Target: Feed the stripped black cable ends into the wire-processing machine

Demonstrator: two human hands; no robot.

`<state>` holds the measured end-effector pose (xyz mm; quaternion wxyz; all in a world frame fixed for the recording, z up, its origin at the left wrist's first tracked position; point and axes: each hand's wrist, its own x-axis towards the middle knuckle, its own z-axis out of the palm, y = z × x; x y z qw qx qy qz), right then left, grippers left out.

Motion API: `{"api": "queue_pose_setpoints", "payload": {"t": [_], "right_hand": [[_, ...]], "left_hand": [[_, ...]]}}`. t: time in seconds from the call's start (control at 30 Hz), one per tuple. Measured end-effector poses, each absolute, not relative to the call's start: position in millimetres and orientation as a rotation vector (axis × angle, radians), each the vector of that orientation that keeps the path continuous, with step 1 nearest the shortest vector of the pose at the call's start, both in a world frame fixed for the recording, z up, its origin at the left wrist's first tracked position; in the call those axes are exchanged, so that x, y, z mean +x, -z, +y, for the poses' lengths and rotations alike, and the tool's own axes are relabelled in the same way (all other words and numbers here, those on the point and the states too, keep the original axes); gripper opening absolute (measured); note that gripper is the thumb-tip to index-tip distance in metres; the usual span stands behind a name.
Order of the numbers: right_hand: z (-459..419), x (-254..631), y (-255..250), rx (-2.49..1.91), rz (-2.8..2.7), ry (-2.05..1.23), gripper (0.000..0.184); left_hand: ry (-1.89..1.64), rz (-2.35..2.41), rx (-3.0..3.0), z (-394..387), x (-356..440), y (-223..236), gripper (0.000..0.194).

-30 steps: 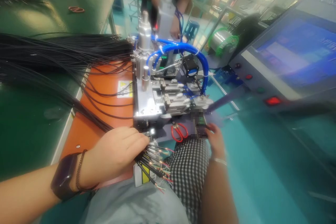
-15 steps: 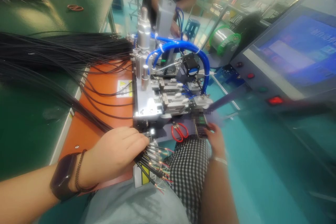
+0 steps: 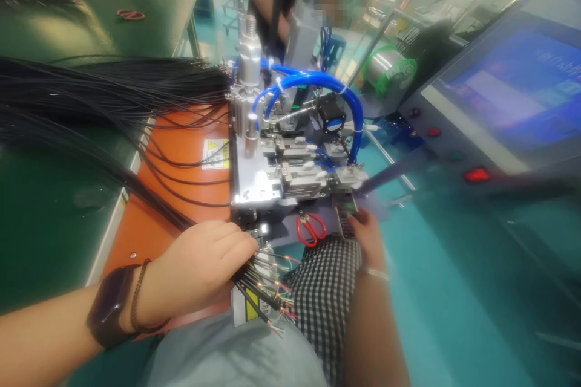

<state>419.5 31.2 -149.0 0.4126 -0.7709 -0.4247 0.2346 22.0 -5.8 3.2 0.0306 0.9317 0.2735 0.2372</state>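
- Black, round-sheathed cable bundle [image 3: 158, 201] is running from the left over the smooth orange panel [image 3: 122, 248] and is passing beneath the left hand [image 3: 213, 254] near the panel's right side.
- Left-hand fingers are curling over the bundle, closed with no gap showing, and are gripping it just behind its bared ends; the thumb is hiding from view.
- Stripped, multicoloured wire ends [image 3: 278, 293] are fanning out to the right of that hand, their tips sitting unevenly. Good handling is probably depending on a firm hold of the sheaths alone, so that nothing is bending the thin cores.
- Silver metal machine with clamp-like fixtures [image 3: 258, 184] is standing just beyond the left hand; loose cores are likely faring best well clear of its edges.
- Red-handled scissors [image 3: 311, 231] are lying on the grey ledge [image 3: 284, 227], and snagging the cores on their loops is seeming an avoidable risk.
- Dark, flat, phone-like device [image 3: 345, 227] is lying just right of the scissors.
- Right hand [image 3: 372, 236] is touching the device with bent, partly open fingers; whether they are gripping it, one cannot tell. While this hand is busy, the left is likely needing to steady the bundle alone.
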Motion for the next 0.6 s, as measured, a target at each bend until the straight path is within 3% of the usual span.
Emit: {"api": "queue_pose_setpoints", "payload": {"t": [0.23, 0.6], "right_hand": [[6.8, 439.9, 146.5, -1.827, -0.939, -0.735, 0.047], [8.0, 432.5, 145.8, -1.839, -0.971, -0.705, 0.048]], "left_hand": [[-0.643, 0.9, 2.848, -9.4, 21.1, -1.9, 0.018], [-0.567, 0.925, 2.866, -5.7, 20.1, -3.1, 0.023]]}}
